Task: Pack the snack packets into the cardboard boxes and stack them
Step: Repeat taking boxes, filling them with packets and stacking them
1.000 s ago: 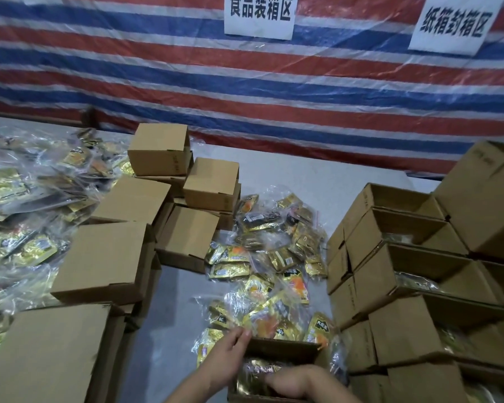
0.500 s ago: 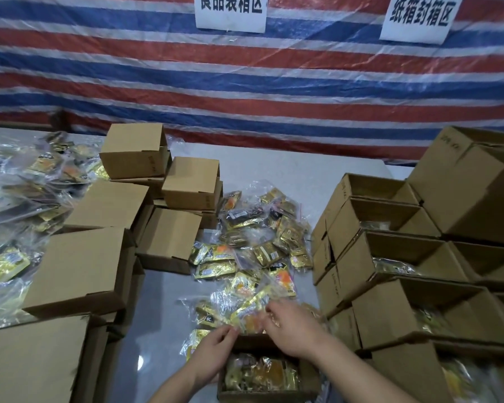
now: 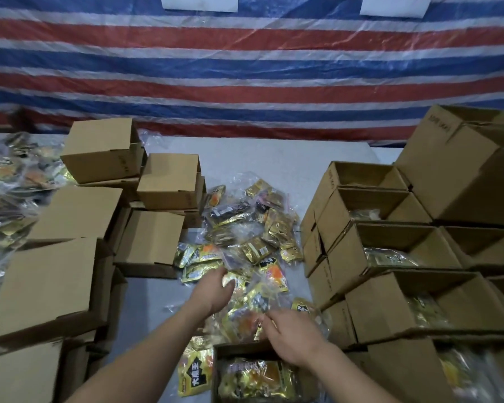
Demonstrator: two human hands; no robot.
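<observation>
An open cardboard box (image 3: 224,351) sits at the bottom centre with gold snack packets (image 3: 253,379) inside it. Beyond it a loose pile of bagged snack packets (image 3: 245,237) covers the middle of the table. My left hand (image 3: 214,289) reaches into the near part of the pile, fingers spread over the packets. My right hand (image 3: 288,334) hovers just past the box's far rim, its fingertips touching a clear bag of packets (image 3: 245,315); whether it pinches the bag is unclear. One yellow packet (image 3: 194,373) lies on the table left of the box.
Closed cardboard boxes (image 3: 50,283) are stacked along the left, with more bagged packets (image 3: 9,193) behind them. Several open boxes (image 3: 390,251) holding packets stand stacked on the right. A striped tarp (image 3: 245,68) hangs behind the grey table (image 3: 274,158).
Both hands have left the box and moved forward into the packet pile, the left hand farthest. The view has tilted down.
</observation>
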